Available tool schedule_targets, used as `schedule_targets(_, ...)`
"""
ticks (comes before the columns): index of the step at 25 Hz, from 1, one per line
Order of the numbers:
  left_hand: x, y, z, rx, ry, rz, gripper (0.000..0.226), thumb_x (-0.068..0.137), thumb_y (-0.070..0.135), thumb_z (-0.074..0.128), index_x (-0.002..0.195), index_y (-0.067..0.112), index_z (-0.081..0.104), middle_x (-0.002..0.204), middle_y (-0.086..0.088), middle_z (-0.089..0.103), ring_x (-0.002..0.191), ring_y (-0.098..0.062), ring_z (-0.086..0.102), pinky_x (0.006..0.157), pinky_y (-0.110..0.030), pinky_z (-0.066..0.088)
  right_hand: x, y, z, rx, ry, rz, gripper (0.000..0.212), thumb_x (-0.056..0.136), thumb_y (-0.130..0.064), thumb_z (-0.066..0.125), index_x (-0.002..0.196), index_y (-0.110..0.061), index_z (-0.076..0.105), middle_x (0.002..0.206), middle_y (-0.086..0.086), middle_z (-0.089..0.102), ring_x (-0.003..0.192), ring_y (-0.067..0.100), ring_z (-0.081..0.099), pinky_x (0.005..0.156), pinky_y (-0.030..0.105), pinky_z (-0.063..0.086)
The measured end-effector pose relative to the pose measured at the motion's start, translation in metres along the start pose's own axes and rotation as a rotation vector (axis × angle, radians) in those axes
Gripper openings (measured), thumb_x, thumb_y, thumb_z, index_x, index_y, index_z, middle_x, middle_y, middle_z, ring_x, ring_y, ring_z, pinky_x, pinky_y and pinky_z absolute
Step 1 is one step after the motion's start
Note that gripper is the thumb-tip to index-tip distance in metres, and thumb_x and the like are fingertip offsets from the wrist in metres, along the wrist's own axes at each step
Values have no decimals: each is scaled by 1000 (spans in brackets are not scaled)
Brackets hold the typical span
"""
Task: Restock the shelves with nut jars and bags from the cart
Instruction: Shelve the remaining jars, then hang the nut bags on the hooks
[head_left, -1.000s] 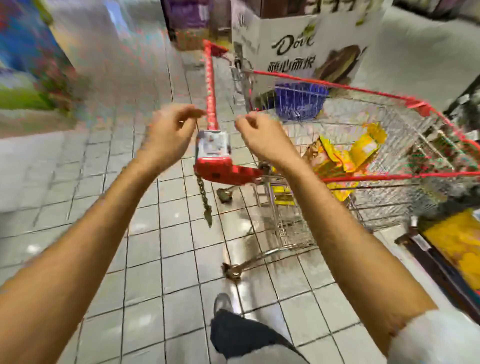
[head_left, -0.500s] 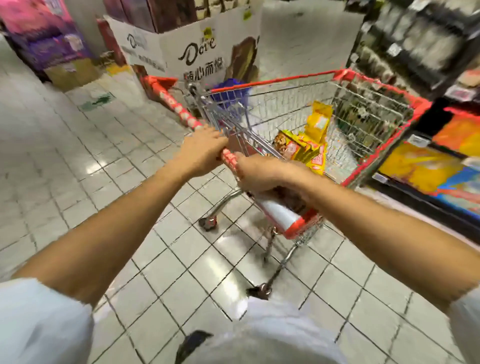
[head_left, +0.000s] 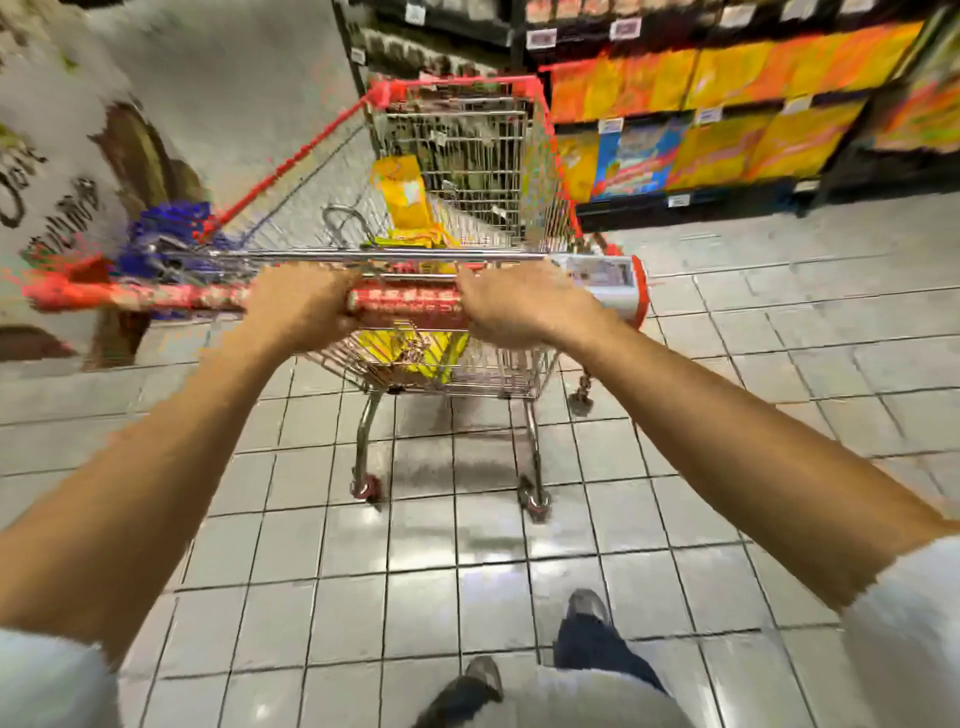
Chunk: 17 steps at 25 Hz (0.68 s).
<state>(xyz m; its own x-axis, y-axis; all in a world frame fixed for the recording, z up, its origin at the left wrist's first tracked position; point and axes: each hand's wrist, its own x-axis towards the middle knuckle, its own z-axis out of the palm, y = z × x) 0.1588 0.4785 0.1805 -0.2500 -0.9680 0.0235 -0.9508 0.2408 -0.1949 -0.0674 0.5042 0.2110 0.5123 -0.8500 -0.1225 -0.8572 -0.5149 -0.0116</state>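
Observation:
A wire shopping cart (head_left: 467, 150) with red trim stands in front of me, its red handle bar (head_left: 405, 306) running left to right. My left hand (head_left: 298, 309) grips the bar left of centre and my right hand (head_left: 511, 306) grips it right of centre, fingers curled over the top. Yellow bags (head_left: 402, 195) lie inside the basket, one standing upright. The picture is blurred, so no jars can be made out.
Shelves (head_left: 727, 119) packed with yellow, orange and blue bags stand ahead on the right, close to the cart's front. A white cardboard display (head_left: 67, 176) rises on the left. Grey floor tiles (head_left: 426, 571) lie under me, with my two shoes (head_left: 587, 608) at the bottom.
The cart has swung round and now points straight ahead at the shelves. Both hands went from reaching for the handle to gripping it, and they keep hold through the turn.

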Motion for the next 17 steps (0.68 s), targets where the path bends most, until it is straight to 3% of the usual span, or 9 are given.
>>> schedule_targets(3, -26, 24, -6, 98, -27, 105, 38, 82, 45, 56, 109, 20, 63, 96, -17, 69, 91, -37, 66, 72, -40, 52, -38, -2, 11, -44, -37, 11, 27, 94, -27, 41, 117, -14, 42, 115, 10, 63, 102, 31, 60, 68, 33, 35)
schedule_targets(8, -68, 87, -21, 67, 63, 167, 36, 83, 46, 61, 101, 15, 67, 88, -17, 70, 82, -36, 67, 68, -37, 51, -106, 19, 19, -62, -83, 48, 23, 94, -35, 41, 111, -19, 40, 110, 7, 63, 94, 28, 59, 67, 33, 38)
schedule_targets(12, -83, 143, -33, 29, 43, 224, 33, 85, 44, 59, 99, 14, 64, 85, -14, 69, 81, -33, 66, 68, -33, 45, -159, 40, 27, -55, -71, 128, 16, 93, -33, 42, 95, -22, 30, 106, 6, 63, 91, 28, 59, 68, 34, 35)
schedule_targets(17, -103, 206, -42, 26, 74, 272, 28, 87, 39, 56, 94, 13, 63, 68, -7, 61, 64, -27, 58, 63, -29, 43, -221, 66, 38, 30, -86, 195, 14, 93, -27, 44, 95, -19, 32, 91, 1, 52, 78, 23, 47, 73, 37, 40)
